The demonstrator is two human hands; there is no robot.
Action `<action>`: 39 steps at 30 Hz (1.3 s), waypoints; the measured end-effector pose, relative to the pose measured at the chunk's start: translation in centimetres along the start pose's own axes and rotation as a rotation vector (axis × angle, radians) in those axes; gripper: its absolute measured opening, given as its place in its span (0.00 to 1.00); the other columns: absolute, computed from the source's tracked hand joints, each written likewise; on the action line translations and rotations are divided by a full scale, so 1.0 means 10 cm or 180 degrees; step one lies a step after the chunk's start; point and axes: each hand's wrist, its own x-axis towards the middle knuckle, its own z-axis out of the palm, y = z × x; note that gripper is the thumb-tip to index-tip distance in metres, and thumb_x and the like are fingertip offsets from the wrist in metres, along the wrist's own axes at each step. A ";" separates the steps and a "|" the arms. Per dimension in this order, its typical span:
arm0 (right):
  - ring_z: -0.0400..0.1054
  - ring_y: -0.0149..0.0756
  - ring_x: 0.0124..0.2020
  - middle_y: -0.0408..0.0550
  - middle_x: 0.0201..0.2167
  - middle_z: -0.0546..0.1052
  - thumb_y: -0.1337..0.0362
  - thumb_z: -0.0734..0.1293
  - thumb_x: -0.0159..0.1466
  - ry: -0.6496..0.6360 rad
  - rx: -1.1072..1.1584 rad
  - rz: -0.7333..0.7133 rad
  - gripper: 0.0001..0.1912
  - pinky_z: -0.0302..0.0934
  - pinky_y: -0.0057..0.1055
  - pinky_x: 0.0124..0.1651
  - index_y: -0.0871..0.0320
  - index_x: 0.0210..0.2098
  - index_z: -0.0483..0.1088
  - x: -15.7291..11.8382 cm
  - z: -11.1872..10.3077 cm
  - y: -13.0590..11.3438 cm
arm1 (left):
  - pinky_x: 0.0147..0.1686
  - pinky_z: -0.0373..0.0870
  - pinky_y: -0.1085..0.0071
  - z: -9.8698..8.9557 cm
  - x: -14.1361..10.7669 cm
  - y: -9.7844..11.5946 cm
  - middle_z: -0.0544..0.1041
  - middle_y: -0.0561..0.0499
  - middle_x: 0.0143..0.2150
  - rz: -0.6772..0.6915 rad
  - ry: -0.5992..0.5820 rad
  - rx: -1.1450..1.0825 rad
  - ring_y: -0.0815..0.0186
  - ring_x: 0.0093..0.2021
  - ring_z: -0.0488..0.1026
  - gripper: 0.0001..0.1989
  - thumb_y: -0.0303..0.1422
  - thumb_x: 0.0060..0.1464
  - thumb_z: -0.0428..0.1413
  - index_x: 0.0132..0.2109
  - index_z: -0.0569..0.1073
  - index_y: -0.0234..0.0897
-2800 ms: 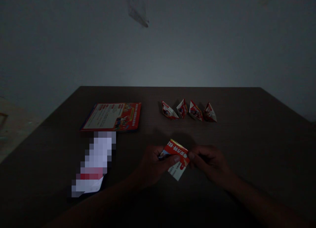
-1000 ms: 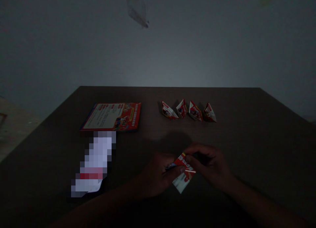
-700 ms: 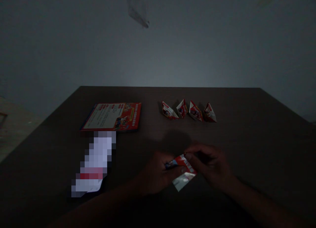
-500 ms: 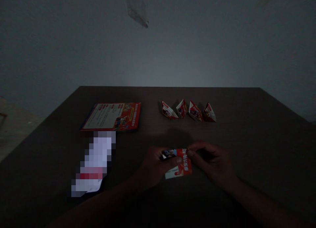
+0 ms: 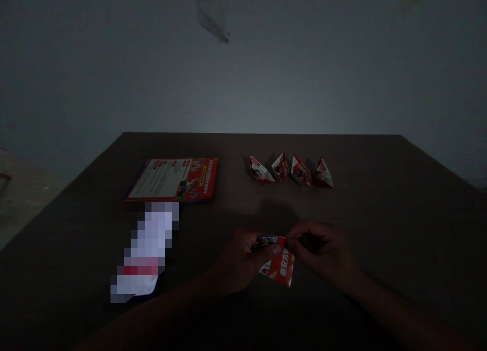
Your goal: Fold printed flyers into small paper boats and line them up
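A small folded piece of red printed paper point(image 5: 283, 267) with white characters is held up over the near middle of the table. My left hand point(image 5: 241, 259) pinches its left side, thumb on the front face. At the paper's upper right corner, my right hand point(image 5: 323, 247) grips the edge between thumb and fingers. Beyond the hands stand several folded red and white paper shapes in a row, among them a leftmost one point(image 5: 261, 171) and a rightmost one point(image 5: 323, 174). The fingers behind the paper are hidden.
A stack of red printed sheets point(image 5: 163, 181) lies at the left of the dark table point(image 5: 361, 158). Nearer me is a lit, pixelated phone-like object point(image 5: 148, 249). A pale wall rises behind, with a clear plastic bag point(image 5: 212, 11) hanging on it.
The paper has tilted and its lower edge now points down to the right, showing less of its white part. My right hand has shifted slightly left; both hands keep their hold.
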 end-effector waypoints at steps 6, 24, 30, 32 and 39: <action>0.68 0.30 0.23 0.44 0.22 0.75 0.67 0.67 0.59 -0.0140 -0.0043 -0.0128 0.04 0.61 0.25 0.27 0.58 0.28 0.72 0.01 -0.01 -0.06 | 0.22 0.50 0.77 0.01 -0.01 -0.02 0.57 0.59 0.21 0.0225 -0.0082 0.0369 0.74 0.23 0.53 0.15 0.37 0.56 0.52 0.26 0.68 0.32; 0.66 0.32 0.28 0.46 0.26 0.71 0.72 0.64 0.60 -0.0571 0.0023 -0.0475 0.04 0.59 0.27 0.29 0.59 0.31 0.71 0.00 0.04 -0.11 | 0.20 0.47 0.77 0.06 -0.03 0.00 0.54 0.59 0.20 0.0288 -0.0299 0.0704 0.75 0.21 0.52 0.15 0.36 0.55 0.51 0.23 0.62 0.34; 0.66 0.31 0.28 0.45 0.26 0.71 0.72 0.65 0.60 -0.0546 -0.0003 -0.0490 0.04 0.59 0.27 0.29 0.60 0.33 0.70 0.00 0.05 -0.09 | 0.20 0.47 0.77 0.06 -0.02 -0.02 0.55 0.59 0.20 0.0306 -0.0351 0.0725 0.75 0.22 0.52 0.16 0.37 0.55 0.52 0.23 0.62 0.33; 0.66 0.31 0.28 0.45 0.27 0.71 0.72 0.65 0.60 -0.0598 0.0012 -0.0560 0.05 0.59 0.27 0.29 0.60 0.35 0.71 0.01 0.06 -0.09 | 0.20 0.46 0.77 0.06 -0.02 -0.02 0.54 0.59 0.20 0.0324 -0.0382 0.0734 0.75 0.21 0.52 0.17 0.37 0.55 0.51 0.22 0.61 0.34; 0.65 0.31 0.28 0.46 0.27 0.70 0.72 0.63 0.61 -0.0573 -0.0039 -0.0559 0.04 0.58 0.26 0.28 0.60 0.33 0.70 0.00 0.06 -0.12 | 0.19 0.46 0.78 0.08 -0.02 0.03 0.53 0.60 0.19 0.0251 -0.0385 0.0668 0.76 0.20 0.51 0.17 0.37 0.54 0.52 0.21 0.60 0.34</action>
